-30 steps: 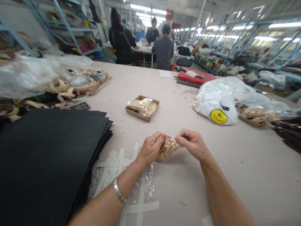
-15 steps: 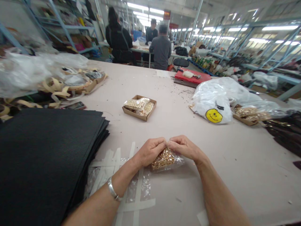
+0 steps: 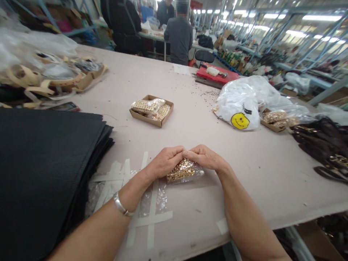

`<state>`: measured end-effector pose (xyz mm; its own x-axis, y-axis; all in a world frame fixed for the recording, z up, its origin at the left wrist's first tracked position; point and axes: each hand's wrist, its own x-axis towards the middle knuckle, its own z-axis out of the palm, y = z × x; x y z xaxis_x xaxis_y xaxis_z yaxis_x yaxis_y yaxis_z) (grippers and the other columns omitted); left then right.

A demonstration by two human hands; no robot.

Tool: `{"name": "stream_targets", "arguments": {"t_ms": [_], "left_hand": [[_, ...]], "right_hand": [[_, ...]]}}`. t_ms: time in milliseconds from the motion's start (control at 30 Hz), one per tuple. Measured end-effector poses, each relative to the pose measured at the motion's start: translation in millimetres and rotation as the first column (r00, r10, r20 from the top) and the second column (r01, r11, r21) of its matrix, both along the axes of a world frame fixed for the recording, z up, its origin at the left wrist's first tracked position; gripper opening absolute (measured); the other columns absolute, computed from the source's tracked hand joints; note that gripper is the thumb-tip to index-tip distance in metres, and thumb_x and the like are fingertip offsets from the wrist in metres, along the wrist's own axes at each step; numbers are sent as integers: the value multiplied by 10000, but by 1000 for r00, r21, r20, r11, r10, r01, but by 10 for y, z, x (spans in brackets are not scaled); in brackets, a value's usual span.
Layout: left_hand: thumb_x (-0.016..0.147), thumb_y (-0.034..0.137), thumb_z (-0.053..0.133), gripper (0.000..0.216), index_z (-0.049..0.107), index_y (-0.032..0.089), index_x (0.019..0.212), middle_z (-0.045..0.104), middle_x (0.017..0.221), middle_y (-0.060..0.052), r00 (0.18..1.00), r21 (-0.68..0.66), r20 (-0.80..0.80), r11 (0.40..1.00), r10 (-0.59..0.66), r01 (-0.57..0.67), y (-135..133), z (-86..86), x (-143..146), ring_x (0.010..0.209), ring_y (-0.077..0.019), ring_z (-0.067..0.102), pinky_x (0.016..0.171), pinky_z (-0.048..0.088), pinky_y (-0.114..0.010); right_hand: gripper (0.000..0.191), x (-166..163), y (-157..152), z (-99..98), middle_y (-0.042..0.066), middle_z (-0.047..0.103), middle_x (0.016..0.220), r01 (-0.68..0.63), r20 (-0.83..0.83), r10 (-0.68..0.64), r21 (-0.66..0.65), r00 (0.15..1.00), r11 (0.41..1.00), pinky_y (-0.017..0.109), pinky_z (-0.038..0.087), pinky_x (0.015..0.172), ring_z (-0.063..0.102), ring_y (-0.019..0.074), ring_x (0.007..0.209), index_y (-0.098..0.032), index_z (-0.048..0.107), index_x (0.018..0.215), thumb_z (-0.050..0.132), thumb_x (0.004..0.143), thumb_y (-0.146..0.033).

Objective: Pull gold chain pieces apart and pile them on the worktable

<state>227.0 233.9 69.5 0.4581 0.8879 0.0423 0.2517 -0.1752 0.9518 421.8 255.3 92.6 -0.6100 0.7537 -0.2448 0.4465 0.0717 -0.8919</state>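
Bag of gold pieces [image 3: 181, 174]: under your fingers, nearer you than the cardboard tray [image 3: 145, 119] and to its right.
Your left hand [image 3: 165, 162]: clamped on the bag's upper edge.
Your right hand [image 3: 207, 158]: pinching that edge too, the two meeting.
Black sheets [image 3: 46, 156]: stacked left of the tray, nearer you.
Smiley-face bag [image 3: 239, 105]: right of the tray.

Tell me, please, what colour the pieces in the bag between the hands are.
The pieces are shiny gold, seen best in the head view.
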Motion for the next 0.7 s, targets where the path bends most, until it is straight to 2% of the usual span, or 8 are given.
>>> {"name": "stream_targets", "arguments": {"t_ms": [233,433,600,700], "left_hand": [[923,289,439,261,670,184,860,675,850,-1,998,67,-66,998,-6,11,23,-7,-33,826,-174,589,769,411,-250],[914,243,428,265,689,200,910,692,870,18,997,108,-74,994,7,1,25,-20,-44,827,-166,615,793,418,-246],[976,361,372,339,616,179,827,613,754,7,984,172,-55,972,171,-160,20,-121,29,725,-147,561,715,393,-245],[978,357,375,325,582,182,800,583,728,7,960,217,-72,943,272,-251,18,-182,79,685,-137,529,690,363,-251]], "right_hand": [[584,-88,-7,-98,-21,370,562,26,-18,-25,89,1000,996,219,256,499,330,84,540,-152,457,594,434,902,-648],[550,-134,41,-212,-27,381,557,84,-82,-74,123,994,989,221,258,492,333,81,528,-154,453,590,458,907,-604],[548,-236,86,-311,-31,363,520,235,-156,-212,146,965,961,233,242,478,314,82,494,-172,411,569,431,907,-604],[552,-304,115,-374,-31,349,518,313,-200,-284,131,938,941,236,240,473,310,84,490,-182,387,566,436,880,-633]]}}
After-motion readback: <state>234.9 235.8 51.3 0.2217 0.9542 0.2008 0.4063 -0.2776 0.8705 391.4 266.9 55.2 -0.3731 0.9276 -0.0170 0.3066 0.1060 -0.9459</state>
